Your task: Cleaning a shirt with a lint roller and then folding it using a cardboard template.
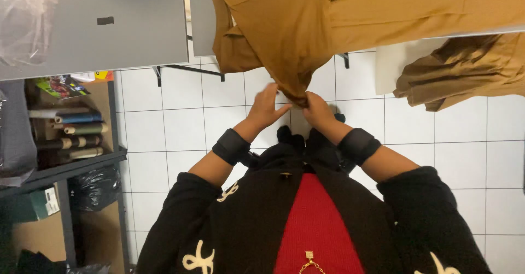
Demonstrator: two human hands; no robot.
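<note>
Grey tabletop [136, 28] at far left; a small dark tape patch [105, 20] and a clear plastic sheet [24, 17] lie on it. A second table [199, 17] just right carries the tan garment [339, 17], draping over its near edge. Metal shelf [65, 167] at left holds rolled material [76, 129]. White tiled floor [180, 126] below.
</note>
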